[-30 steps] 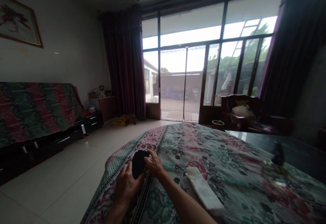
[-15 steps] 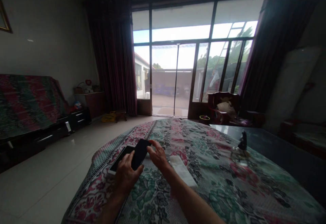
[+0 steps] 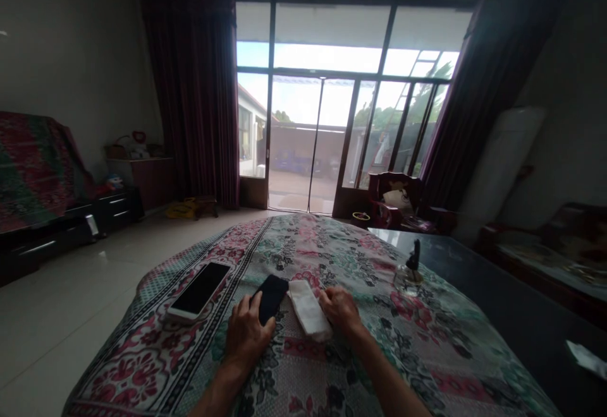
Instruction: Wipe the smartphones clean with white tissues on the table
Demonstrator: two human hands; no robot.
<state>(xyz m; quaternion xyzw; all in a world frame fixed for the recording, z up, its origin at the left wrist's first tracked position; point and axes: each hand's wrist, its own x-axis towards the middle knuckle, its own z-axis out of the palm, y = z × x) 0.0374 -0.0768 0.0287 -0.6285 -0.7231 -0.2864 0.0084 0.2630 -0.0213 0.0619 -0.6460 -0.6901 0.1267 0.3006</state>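
Observation:
On the flowered tablecloth (image 3: 265, 246), my left hand (image 3: 249, 328) grips a flat dark phone (image 3: 274, 297) from its near left side, the thumb along the lower edge and the fingers over the left side. A folded white cloth (image 3: 309, 311) lies just to the right of that phone. My right hand (image 3: 340, 309) is closed at the cloth's right edge, its curled fingertips touching it and partly hidden. Farther left, a white-framed phone (image 3: 200, 290) with a black screen lies face up, apart from both hands.
A clear bottle with a black spray top (image 3: 412, 268) stands at the right of the table. Beyond it stretches a dark glossy tabletop (image 3: 455, 271). A wooden chair (image 3: 396, 199) is near the glass doors (image 3: 303, 145); a low black cabinet (image 3: 116, 205) stands left.
My right hand has left the dark phone and moved right to the white cloth. The dark phone, in my left hand, has come away from the white-framed phone. The view has turned slightly right.

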